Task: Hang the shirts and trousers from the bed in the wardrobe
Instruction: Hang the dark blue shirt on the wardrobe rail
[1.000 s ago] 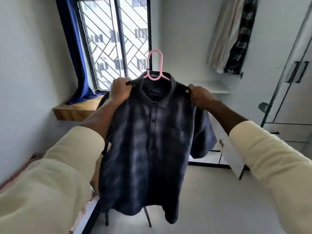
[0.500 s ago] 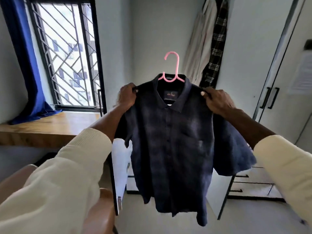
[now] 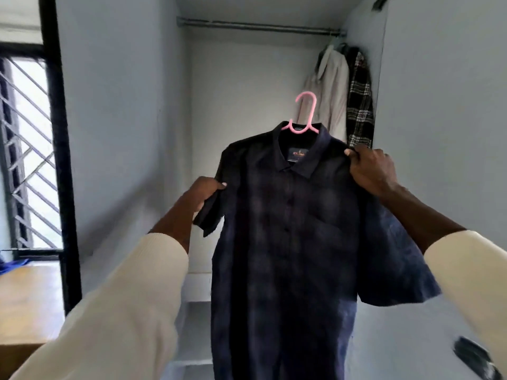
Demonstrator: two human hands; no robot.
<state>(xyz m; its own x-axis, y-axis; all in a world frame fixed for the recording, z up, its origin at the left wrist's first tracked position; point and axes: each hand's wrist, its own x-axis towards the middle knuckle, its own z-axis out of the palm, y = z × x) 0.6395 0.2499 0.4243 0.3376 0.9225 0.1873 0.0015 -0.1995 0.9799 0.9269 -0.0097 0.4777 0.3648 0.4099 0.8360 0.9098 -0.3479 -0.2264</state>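
A dark navy short-sleeved shirt point(image 3: 288, 229) hangs on a pink plastic hanger point(image 3: 305, 113), whose hook sticks up above the collar. My left hand point(image 3: 204, 196) pinches the shirt's left sleeve, a little below the shoulder. My right hand point(image 3: 370, 168) grips the right shoulder. I hold the shirt up in front of the open wardrobe alcove, well below its metal rail point(image 3: 258, 25). The hook touches nothing.
A cream garment point(image 3: 329, 91) and a black-and-white checked shirt point(image 3: 359, 105) hang at the rail's right end. A pale wardrobe door point(image 3: 444, 119) stands on the right. On the left are a barred window point(image 3: 24, 149) and a wooden ledge point(image 3: 24, 303).
My view has swung right from the window to face the wardrobe alcove and its rail. The shirt came along, and my left hand slipped from the shoulder down to the sleeve.
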